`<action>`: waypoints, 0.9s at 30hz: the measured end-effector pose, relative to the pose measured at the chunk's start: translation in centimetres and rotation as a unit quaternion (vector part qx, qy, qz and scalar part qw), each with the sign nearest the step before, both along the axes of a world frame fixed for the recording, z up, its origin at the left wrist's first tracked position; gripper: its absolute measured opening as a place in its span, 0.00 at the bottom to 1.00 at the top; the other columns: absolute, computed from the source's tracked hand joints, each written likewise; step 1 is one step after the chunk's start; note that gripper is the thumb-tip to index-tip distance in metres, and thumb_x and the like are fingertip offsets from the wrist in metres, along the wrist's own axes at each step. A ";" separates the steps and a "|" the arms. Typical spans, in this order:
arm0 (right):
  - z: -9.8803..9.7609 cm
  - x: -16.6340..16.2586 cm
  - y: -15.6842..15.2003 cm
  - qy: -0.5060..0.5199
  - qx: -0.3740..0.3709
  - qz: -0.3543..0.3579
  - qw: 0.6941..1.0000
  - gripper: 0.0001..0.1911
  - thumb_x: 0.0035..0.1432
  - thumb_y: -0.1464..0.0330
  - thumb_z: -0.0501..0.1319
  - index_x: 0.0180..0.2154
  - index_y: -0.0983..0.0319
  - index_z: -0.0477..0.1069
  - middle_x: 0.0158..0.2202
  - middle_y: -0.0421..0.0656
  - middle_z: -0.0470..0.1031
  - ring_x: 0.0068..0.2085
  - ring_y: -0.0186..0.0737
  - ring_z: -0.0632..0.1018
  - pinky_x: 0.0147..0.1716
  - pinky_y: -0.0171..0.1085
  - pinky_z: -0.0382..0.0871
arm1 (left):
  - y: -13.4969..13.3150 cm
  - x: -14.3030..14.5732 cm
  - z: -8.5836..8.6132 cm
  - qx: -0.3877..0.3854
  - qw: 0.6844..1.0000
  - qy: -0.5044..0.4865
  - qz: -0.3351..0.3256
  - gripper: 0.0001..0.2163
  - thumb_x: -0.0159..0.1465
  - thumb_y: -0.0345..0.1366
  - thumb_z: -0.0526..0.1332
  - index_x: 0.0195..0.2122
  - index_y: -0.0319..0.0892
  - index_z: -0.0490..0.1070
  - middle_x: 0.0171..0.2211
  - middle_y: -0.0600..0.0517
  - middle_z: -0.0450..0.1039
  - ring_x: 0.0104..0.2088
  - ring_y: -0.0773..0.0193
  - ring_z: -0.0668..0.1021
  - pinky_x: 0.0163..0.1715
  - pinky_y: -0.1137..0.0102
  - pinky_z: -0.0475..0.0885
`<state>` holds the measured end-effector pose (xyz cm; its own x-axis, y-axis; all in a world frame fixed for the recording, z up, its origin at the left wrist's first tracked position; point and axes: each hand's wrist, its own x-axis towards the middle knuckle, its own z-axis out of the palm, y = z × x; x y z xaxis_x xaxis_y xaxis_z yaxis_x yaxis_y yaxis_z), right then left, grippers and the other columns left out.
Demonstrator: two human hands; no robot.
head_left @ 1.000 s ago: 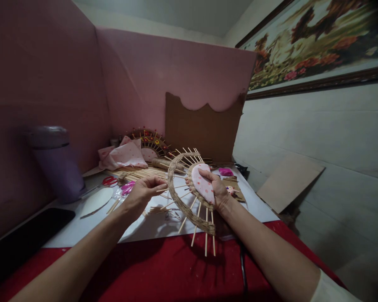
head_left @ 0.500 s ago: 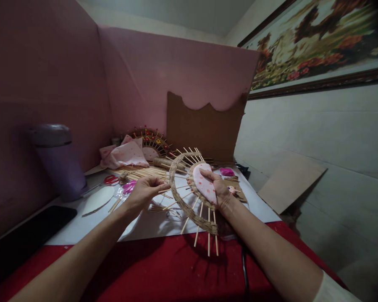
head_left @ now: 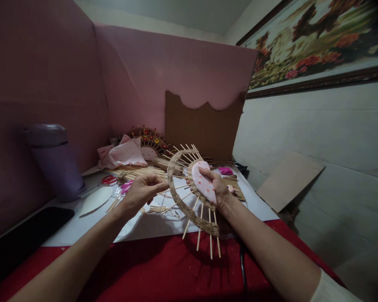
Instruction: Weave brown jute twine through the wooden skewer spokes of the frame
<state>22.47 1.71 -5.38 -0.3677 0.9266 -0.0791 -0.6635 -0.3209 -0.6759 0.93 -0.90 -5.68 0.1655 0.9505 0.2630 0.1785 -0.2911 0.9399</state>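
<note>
My right hand grips a half-round fan-shaped craft by its middle, thumb lying over a white-pink fabric pad with red spots. Braided jute edges the pad, and a wider jute band arcs around it. Thin wooden sticks fan out through both. At the left side of the outer band, my left hand is closed in a pinch, its fingertips at a wooden stick. Exactly what lies between those fingertips is partly hidden.
Behind are a spool of twine, spotted cloth and a decorated fan piece. Red-handled scissors, a white half-round piece, a purple tumbler and a black phone lie or stand left. Cardboard leans at the back.
My left hand has shifted slightly, its fingers more curled, still pinched near the outer band. The craft has tilted a little in my right hand's grip. The view has moved slightly.
</note>
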 end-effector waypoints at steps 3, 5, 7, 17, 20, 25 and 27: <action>0.2 0.0 -0.2 -0.008 0.000 0.004 1.000 0.08 0.55 0.73 0.50 0.33 0.69 0.67 0.22 0.47 0.76 0.21 0.40 0.77 0.20 0.37 0.74 | 0.0 -0.1 -0.2 -0.041 0.998 -0.023 -0.033 0.15 0.50 0.44 0.65 0.20 0.39 0.63 0.11 0.61 0.54 0.12 0.76 0.57 0.11 0.78 0.51; 0.2 0.0 -0.3 -0.020 0.010 0.019 1.000 0.10 0.56 0.71 0.49 0.33 0.69 0.67 0.22 0.49 0.76 0.20 0.42 0.77 0.18 0.38 0.73 | 0.0 -0.2 -0.3 -0.044 0.998 -0.021 -0.041 0.15 0.49 0.44 0.65 0.20 0.39 0.64 0.11 0.61 0.55 0.12 0.76 0.57 0.11 0.78 0.51; 0.2 0.0 -0.4 -0.026 0.016 0.022 0.999 0.11 0.57 0.71 0.48 0.33 0.70 0.67 0.22 0.49 0.76 0.19 0.42 0.76 0.17 0.38 0.73 | 0.0 -0.2 -0.3 -0.032 0.999 -0.009 -0.036 0.15 0.49 0.44 0.66 0.19 0.38 0.64 0.12 0.61 0.55 0.13 0.76 0.58 0.12 0.78 0.51; 0.4 -0.1 -0.5 -0.053 0.016 0.000 0.998 0.09 0.56 0.71 0.50 0.33 0.70 0.66 0.21 0.49 0.76 0.19 0.41 0.76 0.18 0.36 0.73 | 0.7 -0.7 0.0 0.030 0.998 0.059 0.012 0.12 0.50 0.41 0.65 0.21 0.37 0.68 0.15 0.58 0.60 0.16 0.75 0.60 0.15 0.77 0.54; 0.2 -0.1 -0.3 -0.045 0.020 -0.008 0.999 0.07 0.55 0.73 0.52 0.32 0.69 0.67 0.21 0.47 0.76 0.21 0.40 0.77 0.20 0.36 0.74 | 0.7 -0.8 0.3 0.040 0.998 0.037 0.018 0.13 0.50 0.41 0.64 0.18 0.38 0.65 0.14 0.59 0.59 0.16 0.74 0.60 0.15 0.77 0.55; -0.3 0.1 0.1 -0.038 0.046 0.011 0.998 0.07 0.53 0.72 0.53 0.30 0.69 0.68 0.21 0.47 0.75 0.21 0.40 0.77 0.23 0.38 0.74 | 0.5 -1.0 0.6 0.003 0.999 -0.037 -0.004 0.16 0.50 0.42 0.65 0.14 0.39 0.61 0.12 0.60 0.55 0.15 0.74 0.58 0.14 0.76 0.56; -0.4 0.1 0.2 -0.042 0.047 0.018 0.998 0.07 0.53 0.71 0.54 0.30 0.69 0.68 0.22 0.47 0.76 0.21 0.40 0.77 0.23 0.39 0.74 | 0.4 -1.0 0.7 -0.023 0.998 -0.053 -0.009 0.16 0.49 0.42 0.65 0.14 0.39 0.61 0.12 0.60 0.55 0.14 0.74 0.58 0.14 0.76 0.56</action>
<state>22.61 1.93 -5.81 -0.3968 0.9176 -0.0256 -0.5918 -0.2770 -0.7570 -0.09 -0.48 -5.02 0.1556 0.9592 0.2359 0.0728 -0.2493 0.9657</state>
